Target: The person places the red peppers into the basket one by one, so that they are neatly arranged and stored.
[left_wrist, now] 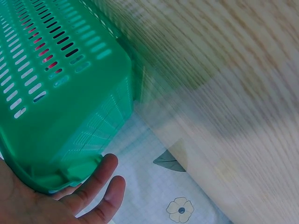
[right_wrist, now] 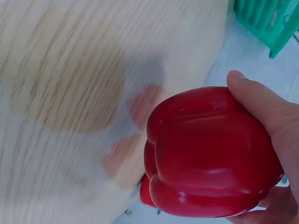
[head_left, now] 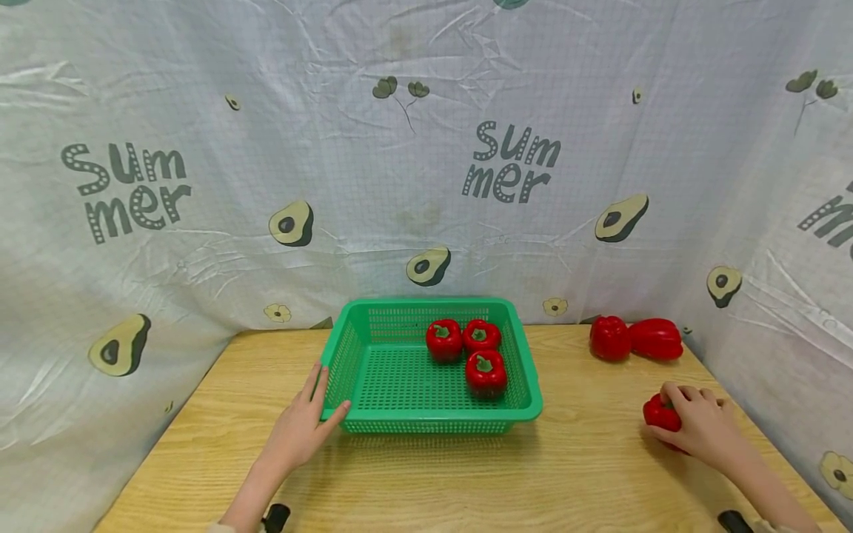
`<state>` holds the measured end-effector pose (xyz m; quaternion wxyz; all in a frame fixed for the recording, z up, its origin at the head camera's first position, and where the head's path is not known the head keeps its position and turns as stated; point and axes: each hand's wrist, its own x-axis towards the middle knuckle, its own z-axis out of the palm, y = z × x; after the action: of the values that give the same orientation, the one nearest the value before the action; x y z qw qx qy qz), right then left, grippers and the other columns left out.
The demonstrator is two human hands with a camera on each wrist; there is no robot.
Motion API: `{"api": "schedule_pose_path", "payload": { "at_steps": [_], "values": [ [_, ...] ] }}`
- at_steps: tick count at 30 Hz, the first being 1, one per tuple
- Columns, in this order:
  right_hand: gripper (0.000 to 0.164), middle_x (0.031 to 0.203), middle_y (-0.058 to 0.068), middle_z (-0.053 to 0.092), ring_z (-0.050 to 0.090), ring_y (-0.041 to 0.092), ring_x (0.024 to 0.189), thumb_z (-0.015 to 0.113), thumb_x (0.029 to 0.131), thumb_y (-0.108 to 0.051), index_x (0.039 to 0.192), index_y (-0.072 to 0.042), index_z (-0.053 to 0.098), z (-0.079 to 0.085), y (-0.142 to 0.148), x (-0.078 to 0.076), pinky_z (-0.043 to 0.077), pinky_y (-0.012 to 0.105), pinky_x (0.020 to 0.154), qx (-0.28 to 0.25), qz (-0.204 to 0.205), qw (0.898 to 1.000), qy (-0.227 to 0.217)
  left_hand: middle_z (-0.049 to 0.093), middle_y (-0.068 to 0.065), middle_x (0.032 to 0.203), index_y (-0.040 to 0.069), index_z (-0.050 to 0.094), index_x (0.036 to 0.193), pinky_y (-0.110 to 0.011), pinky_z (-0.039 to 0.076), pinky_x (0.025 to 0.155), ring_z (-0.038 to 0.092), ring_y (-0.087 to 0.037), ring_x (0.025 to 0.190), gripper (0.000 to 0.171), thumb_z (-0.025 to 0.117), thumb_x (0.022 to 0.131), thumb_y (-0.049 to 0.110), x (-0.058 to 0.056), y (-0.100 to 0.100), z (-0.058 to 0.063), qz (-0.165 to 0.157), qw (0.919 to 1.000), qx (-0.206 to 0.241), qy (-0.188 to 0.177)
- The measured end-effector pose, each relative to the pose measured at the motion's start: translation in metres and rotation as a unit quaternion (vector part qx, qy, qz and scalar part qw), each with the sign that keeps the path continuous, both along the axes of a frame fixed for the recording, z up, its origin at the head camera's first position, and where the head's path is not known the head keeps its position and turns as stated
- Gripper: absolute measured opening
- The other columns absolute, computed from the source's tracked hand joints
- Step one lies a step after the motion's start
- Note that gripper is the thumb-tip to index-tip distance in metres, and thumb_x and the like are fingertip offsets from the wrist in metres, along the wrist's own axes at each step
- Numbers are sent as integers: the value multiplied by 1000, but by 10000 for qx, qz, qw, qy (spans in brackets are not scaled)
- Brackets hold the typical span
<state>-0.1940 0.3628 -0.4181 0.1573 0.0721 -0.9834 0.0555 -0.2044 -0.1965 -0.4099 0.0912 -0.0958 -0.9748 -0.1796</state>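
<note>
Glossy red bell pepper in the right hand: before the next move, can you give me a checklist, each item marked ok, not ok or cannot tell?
1. Grip: the right hand holds the glossy red bell pepper: ok.
2. Lift: whether that pepper is fully off the pale wooden table: cannot tell.
3. Steadying: the left hand touches the rectangular green plastic basket at its near left corner: ok.
4. Room: three red bell peppers with green stems sit toward the basket's right, its left part bare: ok.
5. Position: held pepper over the basket; it is off to the basket's right: not ok.
</note>
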Motion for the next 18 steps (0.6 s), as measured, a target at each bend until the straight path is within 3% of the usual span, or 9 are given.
{"api": "schedule_pose_path", "payload": {
  "at_steps": [10,18],
  "values": [
    [64,93,17,55,51,38,83,77,60,-47,102,-8,47,5,-26,1,34,56,68,203,320,9991,193,12,-23,148,-5,18,140,-55,43,83,38,-48,120,76,39,91,48,0,0,0,-37,10000,22,44],
    [57,95,10,55,52,30,88,75,62,-49,99,-13,51,3,-49,-6,34,52,72,111,785,9965,260,11,-23,148,-5,17,140,-55,43,83,37,-48,120,76,39,91,48,0,0,1,-45,10000,48,29]
  ]
}}
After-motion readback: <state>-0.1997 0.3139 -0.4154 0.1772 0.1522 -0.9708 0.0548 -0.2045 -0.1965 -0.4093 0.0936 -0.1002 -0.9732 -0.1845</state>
